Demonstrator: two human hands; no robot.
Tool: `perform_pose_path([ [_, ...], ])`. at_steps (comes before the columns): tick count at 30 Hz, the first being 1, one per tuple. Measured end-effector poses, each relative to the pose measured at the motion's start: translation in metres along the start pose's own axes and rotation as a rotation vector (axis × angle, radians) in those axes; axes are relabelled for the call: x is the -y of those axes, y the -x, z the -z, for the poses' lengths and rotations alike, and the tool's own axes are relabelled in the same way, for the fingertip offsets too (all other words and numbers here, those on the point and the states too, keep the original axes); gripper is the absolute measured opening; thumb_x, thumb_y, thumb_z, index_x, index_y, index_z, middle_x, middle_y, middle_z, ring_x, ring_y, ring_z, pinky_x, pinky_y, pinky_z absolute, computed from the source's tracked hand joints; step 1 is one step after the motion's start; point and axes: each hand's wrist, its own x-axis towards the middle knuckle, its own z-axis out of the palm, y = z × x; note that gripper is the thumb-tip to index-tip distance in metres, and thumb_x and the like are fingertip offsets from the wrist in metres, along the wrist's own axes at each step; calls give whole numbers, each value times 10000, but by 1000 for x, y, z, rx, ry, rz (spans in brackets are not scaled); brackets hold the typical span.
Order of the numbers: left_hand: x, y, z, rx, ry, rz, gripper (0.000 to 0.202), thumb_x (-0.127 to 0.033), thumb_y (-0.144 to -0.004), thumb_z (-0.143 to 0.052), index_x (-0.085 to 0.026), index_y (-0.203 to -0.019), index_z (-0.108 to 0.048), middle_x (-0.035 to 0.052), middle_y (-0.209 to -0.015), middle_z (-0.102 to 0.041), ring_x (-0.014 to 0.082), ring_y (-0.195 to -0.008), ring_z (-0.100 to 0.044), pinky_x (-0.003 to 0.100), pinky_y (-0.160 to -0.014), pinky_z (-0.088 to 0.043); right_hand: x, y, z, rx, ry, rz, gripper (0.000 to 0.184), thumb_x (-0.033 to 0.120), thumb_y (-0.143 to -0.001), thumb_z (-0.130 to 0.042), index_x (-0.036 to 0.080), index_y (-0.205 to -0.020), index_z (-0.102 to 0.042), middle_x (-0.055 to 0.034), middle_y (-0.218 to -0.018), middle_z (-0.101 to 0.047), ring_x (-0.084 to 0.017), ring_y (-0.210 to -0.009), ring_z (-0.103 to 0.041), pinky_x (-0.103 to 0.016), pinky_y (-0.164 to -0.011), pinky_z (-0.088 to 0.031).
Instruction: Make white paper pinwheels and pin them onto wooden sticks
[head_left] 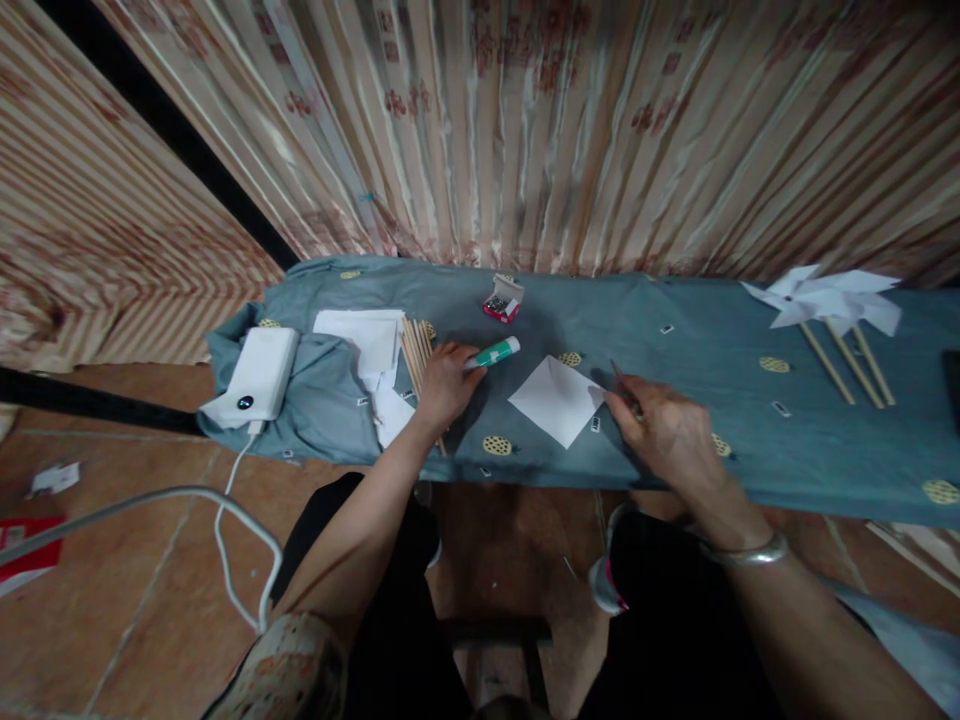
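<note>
My left hand (pixel 445 388) is closed on a green and white glue stick (pixel 496 353), which points right over the cloth. A square sheet of white paper (pixel 556 402) lies between my hands, turned like a diamond, with a crease near its top corner. At its right corner, my right hand (pixel 660 420) has its thumb and finger by the paper's edge. A thin, dark pointed tool (pixel 616 370) sticks out of these curled fingers; most of it is hidden, so its kind is unclear. Wooden sticks (pixel 415 345) lie beside and partly under my left hand.
Behind the paper stands an open small red box (pixel 502 302) of metal bits. White paper pinwheels (pixel 825 298) on sticks lie at the right. Paper sheets (pixel 367 335) and a white power bank (pixel 261 375) with a cable occupy the left. A pleated curtain (pixel 510 140) hangs behind the cloth-covered table (pixel 697 335).
</note>
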Motion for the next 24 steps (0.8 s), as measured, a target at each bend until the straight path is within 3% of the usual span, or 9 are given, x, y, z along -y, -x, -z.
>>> perform_pose_path([
  [3, -15, 7, -9, 4, 394, 75, 246, -245, -798, -672, -142, -1019, -706, 57, -900, -678, 186, -827, -610, 321, -799, -477, 17, -2, -8, 57, -401, -103, 291, 353, -876, -540, 172, -1023, -715, -108, -972, -757, -241, -847, -710, -358, -791, -529],
  [6, -36, 19, -16, 162, 755, 113, 288, -350, -773, -704, -146, -976, -728, 34, -877, -706, 168, -796, -623, 279, -744, -477, 35, -5, -18, 172, -989, -295, 307, 426, -754, -701, 198, -958, -724, -61, -888, -765, -210, -775, -707, -343, -734, -553],
  [9, -53, 30, -20, 340, 953, 134, 331, -391, -739, -738, -147, -963, -744, 44, -920, -736, 184, -863, -652, 295, -826, -482, 48, -10, -25, 269, -1426, -466, 373, 447, -642, -812, 200, -908, -727, -34, -879, -763, -165, -774, -699, -307, -772, -551],
  [12, -59, 34, -22, 372, 1060, 183, 347, -390, -695, -771, -150, -945, -749, 56, -940, -744, 183, -852, -661, 298, -823, -493, 55, -14, -26, 284, -1620, -602, 350, 417, -591, -859, 194, -828, -731, -5, -765, -745, -134, -688, -682, -277, -731, -555],
  [18, -47, 30, -20, 354, 974, 259, 366, -378, -691, -768, -120, -946, -718, 39, -792, -710, 128, -647, -604, 253, -653, -482, 44, -23, -33, 199, -1714, -697, 295, 407, -614, -858, 192, -754, -712, 8, -726, -729, -103, -640, -659, -218, -650, -555],
  [21, -36, 24, -11, 232, 737, 217, 274, -353, -748, -726, -135, -911, -707, 40, -804, -701, 130, -662, -593, 247, -635, -466, 31, -27, -39, 130, -1701, -717, 302, 473, -674, -808, 213, -763, -682, 17, -735, -722, -102, -627, -655, -224, -632, -562],
  [24, -22, 15, -1, 117, 416, 114, 213, -324, -792, -698, -166, -935, -701, 37, -836, -699, 150, -713, -598, 281, -702, -481, 21, -30, -42, 154, -1638, -714, 351, 557, -739, -722, 213, -778, -666, 5, -688, -702, -107, -553, -628, -234, -551, -549],
])
